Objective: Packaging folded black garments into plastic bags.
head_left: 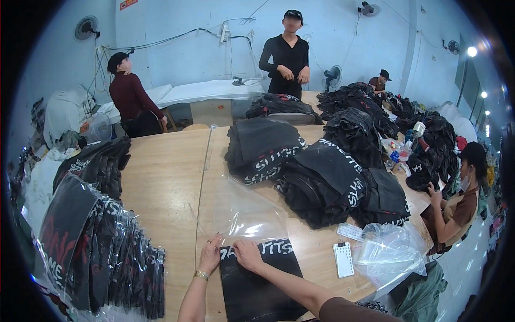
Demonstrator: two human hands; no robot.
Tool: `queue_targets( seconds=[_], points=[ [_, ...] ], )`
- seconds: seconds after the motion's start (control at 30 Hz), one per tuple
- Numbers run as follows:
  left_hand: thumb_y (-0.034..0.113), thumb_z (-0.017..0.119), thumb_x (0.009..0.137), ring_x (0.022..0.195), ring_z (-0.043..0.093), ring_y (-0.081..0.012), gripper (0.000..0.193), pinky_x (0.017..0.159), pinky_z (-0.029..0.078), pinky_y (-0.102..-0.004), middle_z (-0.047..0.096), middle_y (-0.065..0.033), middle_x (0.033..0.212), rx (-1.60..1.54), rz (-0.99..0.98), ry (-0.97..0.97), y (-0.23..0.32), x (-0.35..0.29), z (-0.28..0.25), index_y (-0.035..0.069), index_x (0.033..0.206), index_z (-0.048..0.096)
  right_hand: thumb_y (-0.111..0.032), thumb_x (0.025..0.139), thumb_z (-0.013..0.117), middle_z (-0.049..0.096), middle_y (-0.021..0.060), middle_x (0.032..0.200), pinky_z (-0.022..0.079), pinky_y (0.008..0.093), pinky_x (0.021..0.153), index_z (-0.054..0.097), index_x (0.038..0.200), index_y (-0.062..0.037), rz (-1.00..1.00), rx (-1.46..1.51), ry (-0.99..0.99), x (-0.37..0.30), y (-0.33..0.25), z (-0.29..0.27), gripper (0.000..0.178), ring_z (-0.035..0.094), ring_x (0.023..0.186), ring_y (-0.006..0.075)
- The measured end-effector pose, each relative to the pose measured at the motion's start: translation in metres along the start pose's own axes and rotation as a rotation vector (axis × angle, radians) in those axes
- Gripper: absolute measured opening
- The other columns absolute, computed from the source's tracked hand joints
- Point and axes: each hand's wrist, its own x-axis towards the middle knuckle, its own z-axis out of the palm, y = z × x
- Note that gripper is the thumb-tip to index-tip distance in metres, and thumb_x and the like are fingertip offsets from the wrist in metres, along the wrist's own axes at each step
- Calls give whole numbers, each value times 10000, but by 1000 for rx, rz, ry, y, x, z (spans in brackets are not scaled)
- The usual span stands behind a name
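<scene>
A folded black garment [260, 292] with white lettering lies flat before me on the table, with a glossy surface. A clear plastic bag [252, 217] spreads beyond its far edge; how far the bag reaches over the garment is hard to make out. My left hand [209, 257], with a bracelet at the wrist, rests at the garment's far left corner, its fingers stretched out along the edge of the plastic. Close beside it, my right hand [247, 256] has its fingers bent and pressed together at the garment's far edge, on the plastic. Its fingertips are partly hidden.
Bagged black garments [107, 252] stand in a row at left. Piles of folded black garments [322, 182] rise ahead on the right. Nearer lie a white card [343, 260] and loose plastic bags [389, 252]. Co-workers stand beyond the table, and one sits at right [456, 209].
</scene>
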Motion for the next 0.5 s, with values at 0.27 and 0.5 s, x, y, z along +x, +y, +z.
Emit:
queue_targets(
  seconds=[0.27,0.5],
  points=[
    [-80,482,766,976,554,-326,431,751,480,-336,522,-201,1153,-91,-54,77,8,-22,7,62,1173,497,-184,800,566,583,77,822,390,379,763,560,865,-83,17,-270,-56,3,-5,2,120,561,816,228],
    [21,690,688,696,548,-154,809,595,479,-275,530,-156,1032,-293,-326,218,50,-18,2,126,1340,222,-141,740,618,591,85,914,379,390,850,556,946,-59,-281,78,78,-24,5,-42,230,558,905,252]
  ],
)
